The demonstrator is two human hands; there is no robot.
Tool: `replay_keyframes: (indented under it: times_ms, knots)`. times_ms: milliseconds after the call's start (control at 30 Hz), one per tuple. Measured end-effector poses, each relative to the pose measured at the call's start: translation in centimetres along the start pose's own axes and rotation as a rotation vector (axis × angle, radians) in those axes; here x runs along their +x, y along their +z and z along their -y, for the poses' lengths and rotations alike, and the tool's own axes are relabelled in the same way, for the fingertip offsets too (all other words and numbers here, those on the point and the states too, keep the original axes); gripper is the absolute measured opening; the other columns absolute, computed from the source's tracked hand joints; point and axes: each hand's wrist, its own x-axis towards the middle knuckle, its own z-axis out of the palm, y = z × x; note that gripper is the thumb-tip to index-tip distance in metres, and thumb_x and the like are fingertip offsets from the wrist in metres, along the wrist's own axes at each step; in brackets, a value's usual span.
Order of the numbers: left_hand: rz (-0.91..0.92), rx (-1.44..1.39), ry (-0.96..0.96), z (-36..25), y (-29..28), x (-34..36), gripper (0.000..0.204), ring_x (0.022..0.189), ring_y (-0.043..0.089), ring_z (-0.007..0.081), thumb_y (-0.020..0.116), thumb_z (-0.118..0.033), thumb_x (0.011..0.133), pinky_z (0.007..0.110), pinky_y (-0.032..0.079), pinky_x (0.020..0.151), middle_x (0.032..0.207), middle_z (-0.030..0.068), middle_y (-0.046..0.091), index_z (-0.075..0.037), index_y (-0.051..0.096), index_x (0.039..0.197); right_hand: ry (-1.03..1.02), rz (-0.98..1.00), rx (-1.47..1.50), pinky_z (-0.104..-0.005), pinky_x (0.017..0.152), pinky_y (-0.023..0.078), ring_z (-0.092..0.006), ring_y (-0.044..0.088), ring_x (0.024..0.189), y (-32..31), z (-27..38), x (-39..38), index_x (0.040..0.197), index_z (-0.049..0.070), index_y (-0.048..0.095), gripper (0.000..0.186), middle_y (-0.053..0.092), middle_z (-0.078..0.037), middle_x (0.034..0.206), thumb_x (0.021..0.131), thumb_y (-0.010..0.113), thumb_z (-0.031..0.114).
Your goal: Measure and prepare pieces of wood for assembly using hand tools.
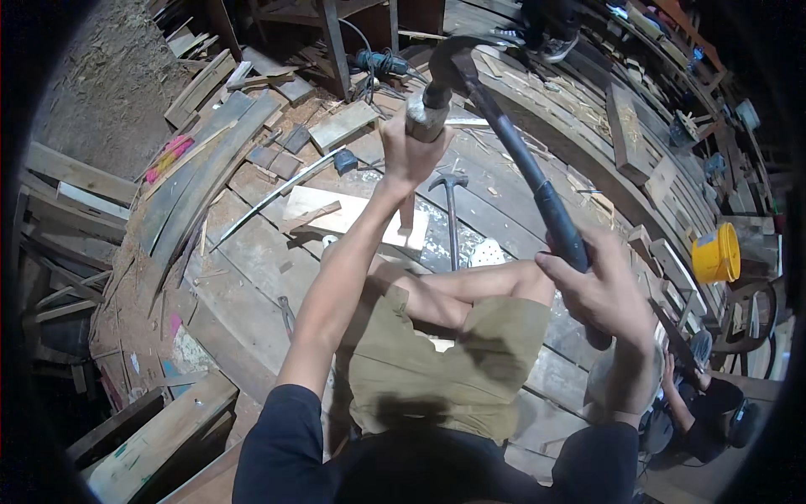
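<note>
Black short-sleeved shirt cloth point(277, 441) spans the bottom of the frame. Left of centre, a flat, pale wooden board point(420, 227) lies on the grey plank floor point(243, 286). At upper centre, the left grip point(409, 153) clenches a tool with a rounded, whitish wooden handle. Right of the board lies a dark metal claw hammer point(452, 220). Right of centre, the right grip point(604, 290) wraps a raised, black-handled hammer point(514, 143), its dark head near the tool's top.

A: What is near the yellow bucket point(710, 256)?
B: Below it in the view, there is a person point(709, 412) in dark clothes.
A: And far to its left?
B: There lies a blue power tool point(380, 63) and, farther, a pink-and-yellow bundle point(170, 158).
</note>
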Motion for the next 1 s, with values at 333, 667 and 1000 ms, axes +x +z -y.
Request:
replay_keyframes:
  times_ms: [333,667,1000]
  knots:
    - [-0.011,-0.086,-0.066,0.0,-0.4,-0.2,0.023,0.057,0.063,0.0245,0.076,-0.018,0.070,0.034,0.049,0.057,0.068,0.0124,0.065,-0.001,0.066,0.082,-0.105,-0.171,0.338,-0.0220,0.055,0.041,-0.0066,0.051,0.065,0.1,-0.4,-0.8,0.109,-0.004,0.057,0.037,0.054,-0.001,0.081,0.081,0.073,0.013]
    - [0.014,-0.001,-0.080,-0.5,-0.4,-0.2,0.024,0.054,0.061,0.0269,0.077,-0.017,0.067,0.036,0.048,0.055,0.061,0.0133,0.061,0.000,0.061,0.072,-0.187,-0.145,0.106,-0.0256,0.049,0.038,-0.0078,0.048,0.056,-0.3,-0.5,0.8,0.098,-0.003,0.055,0.021,0.051,-0.003,0.071,0.082,0.061,0.011]
    - [0.058,-0.077,-0.081,-1.1,-0.3,-0.3,0.022,0.059,0.062,0.0217,0.071,-0.014,0.071,0.033,0.048,0.058,0.072,0.0135,0.065,0.001,0.064,0.086,-0.127,-0.190,0.098,-0.0222,0.051,0.038,-0.0049,0.050,0.061,0.2,-2.1,0.2,0.103,-0.002,0.057,0.031,0.055,0.000,0.075,0.082,0.070,0.015]
